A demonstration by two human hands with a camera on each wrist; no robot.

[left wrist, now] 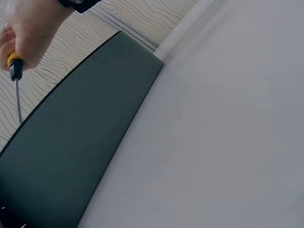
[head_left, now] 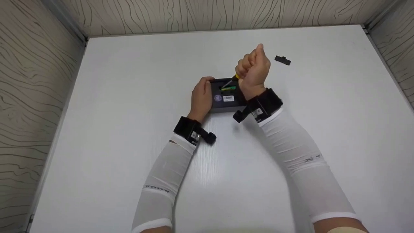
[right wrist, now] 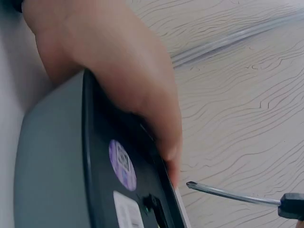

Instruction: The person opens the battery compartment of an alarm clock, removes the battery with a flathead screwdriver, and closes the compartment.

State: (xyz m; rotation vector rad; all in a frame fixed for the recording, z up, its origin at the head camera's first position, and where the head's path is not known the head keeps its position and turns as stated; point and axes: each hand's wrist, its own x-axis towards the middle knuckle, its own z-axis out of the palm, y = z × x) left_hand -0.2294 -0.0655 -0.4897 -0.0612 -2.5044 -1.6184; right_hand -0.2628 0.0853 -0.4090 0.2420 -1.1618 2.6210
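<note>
In the head view a dark box-shaped device (head_left: pixel 218 106) lies on the table with its small compartment facing up. A green and yellow battery (head_left: pixel 228 88) shows inside that compartment. My left hand (head_left: pixel 201 98) grips the device's left side, its fingers over the edge, as the right wrist view also shows. Curled around a yellow-handled screwdriver (head_left: pixel 229 83), my right hand (head_left: pixel 255 71) is raised over the device's right side. The screwdriver's cross tip (right wrist: pixel 191 185) stands apart from the left hand's fingertips. Whether the tip touches the battery, I cannot tell.
A small black cover (head_left: pixel 282 60) with a tab lies on the white table (head_left: pixel 113 97), right of my right hand. Wood-patterned panels (head_left: pixel 181 16) border the table at the back and both sides. A sticker and a label (head_left: pixel 228 98) mark the device.
</note>
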